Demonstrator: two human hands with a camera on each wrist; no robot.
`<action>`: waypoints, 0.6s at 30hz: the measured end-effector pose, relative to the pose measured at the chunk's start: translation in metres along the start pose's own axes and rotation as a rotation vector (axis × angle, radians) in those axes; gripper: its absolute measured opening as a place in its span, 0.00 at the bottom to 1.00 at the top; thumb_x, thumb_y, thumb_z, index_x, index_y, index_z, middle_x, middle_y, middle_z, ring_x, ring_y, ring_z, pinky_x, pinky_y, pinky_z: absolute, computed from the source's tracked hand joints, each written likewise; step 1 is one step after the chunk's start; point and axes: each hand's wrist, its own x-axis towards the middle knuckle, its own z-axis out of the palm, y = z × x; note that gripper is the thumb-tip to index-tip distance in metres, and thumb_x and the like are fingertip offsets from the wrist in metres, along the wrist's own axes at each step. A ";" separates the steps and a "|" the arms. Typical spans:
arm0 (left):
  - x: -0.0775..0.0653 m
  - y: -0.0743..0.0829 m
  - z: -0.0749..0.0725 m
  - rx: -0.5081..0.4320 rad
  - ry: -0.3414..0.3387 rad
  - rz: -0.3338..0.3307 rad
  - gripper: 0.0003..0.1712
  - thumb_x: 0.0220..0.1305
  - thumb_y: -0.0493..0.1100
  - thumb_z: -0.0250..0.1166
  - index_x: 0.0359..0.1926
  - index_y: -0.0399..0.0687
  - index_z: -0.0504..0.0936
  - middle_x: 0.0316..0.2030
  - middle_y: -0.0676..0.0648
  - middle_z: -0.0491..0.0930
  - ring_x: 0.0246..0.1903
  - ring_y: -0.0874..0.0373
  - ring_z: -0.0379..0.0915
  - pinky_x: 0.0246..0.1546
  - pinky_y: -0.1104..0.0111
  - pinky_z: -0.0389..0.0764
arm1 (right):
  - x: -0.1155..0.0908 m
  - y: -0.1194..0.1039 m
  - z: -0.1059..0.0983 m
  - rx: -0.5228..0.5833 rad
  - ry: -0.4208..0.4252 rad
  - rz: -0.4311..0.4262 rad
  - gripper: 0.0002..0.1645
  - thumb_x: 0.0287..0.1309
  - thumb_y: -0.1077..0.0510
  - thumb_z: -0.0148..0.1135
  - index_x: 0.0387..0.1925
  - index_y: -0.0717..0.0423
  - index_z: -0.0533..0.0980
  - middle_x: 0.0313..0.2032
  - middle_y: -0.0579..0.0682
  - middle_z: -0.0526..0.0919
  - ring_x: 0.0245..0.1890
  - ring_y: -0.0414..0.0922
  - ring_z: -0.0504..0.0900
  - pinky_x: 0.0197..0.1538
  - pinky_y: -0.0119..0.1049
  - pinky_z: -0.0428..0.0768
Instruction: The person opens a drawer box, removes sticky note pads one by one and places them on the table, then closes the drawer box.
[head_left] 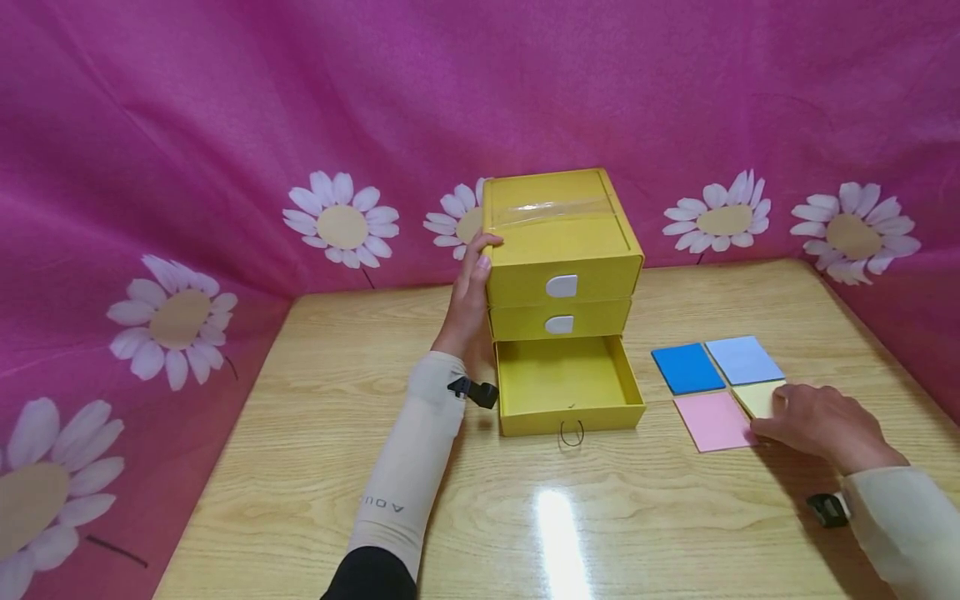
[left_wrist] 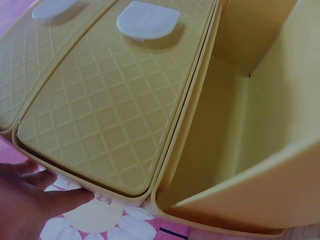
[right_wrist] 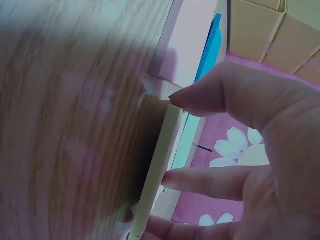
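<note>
My left hand (head_left: 469, 302) rests against the left side of a yellow drawer unit (head_left: 558, 242), fingertips on its top edge. In the left wrist view its fingers lie fairly straight along the casing. The bottom drawer (head_left: 566, 419) is pulled out and holds nothing. On the right, my right hand (head_left: 832, 423) grips a pale yellow sticky note pad (head_left: 755, 397). The right wrist view shows the thumb at one corner of this pad (right_wrist: 159, 157) and fingers along it. Blue (head_left: 686, 368), light blue (head_left: 744, 360) and pink (head_left: 714, 421) pads lie beside it.
Two upper drawers with white tabs (head_left: 561, 286) are closed. A thin loop handle (head_left: 572, 433) sticks out from the bottom drawer's front. The wooden table (head_left: 337, 392) meets a pink flowered cloth (head_left: 420, 100) behind and at both sides.
</note>
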 end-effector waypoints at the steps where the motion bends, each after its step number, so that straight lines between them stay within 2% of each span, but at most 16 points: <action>1: 0.000 0.000 0.000 0.003 0.001 -0.004 0.29 0.69 0.60 0.39 0.63 0.53 0.64 0.76 0.46 0.44 0.73 0.59 0.40 0.69 0.50 0.46 | 0.000 0.000 0.000 0.000 -0.002 0.002 0.28 0.47 0.33 0.65 0.22 0.52 0.69 0.21 0.51 0.64 0.25 0.49 0.67 0.25 0.44 0.63; 6: 0.000 0.001 0.000 0.008 0.006 -0.004 0.28 0.68 0.59 0.39 0.63 0.53 0.64 0.75 0.45 0.44 0.73 0.58 0.40 0.69 0.49 0.45 | 0.001 0.000 -0.002 -0.005 -0.024 0.004 0.28 0.47 0.34 0.66 0.24 0.53 0.69 0.22 0.52 0.65 0.26 0.51 0.67 0.26 0.46 0.65; 11: -0.001 0.000 0.000 -0.004 0.000 0.000 0.28 0.68 0.59 0.39 0.63 0.52 0.63 0.76 0.47 0.44 0.72 0.58 0.41 0.69 0.50 0.46 | 0.002 0.000 -0.004 -0.005 -0.060 0.009 0.28 0.47 0.35 0.66 0.26 0.55 0.70 0.24 0.54 0.66 0.28 0.52 0.68 0.27 0.47 0.67; 18: -0.001 0.001 0.000 -0.003 0.001 -0.010 0.28 0.68 0.58 0.38 0.63 0.54 0.63 0.75 0.48 0.44 0.72 0.57 0.41 0.69 0.49 0.47 | 0.002 0.001 -0.003 -0.015 -0.045 -0.021 0.24 0.48 0.40 0.66 0.27 0.56 0.69 0.24 0.55 0.68 0.27 0.52 0.69 0.26 0.47 0.68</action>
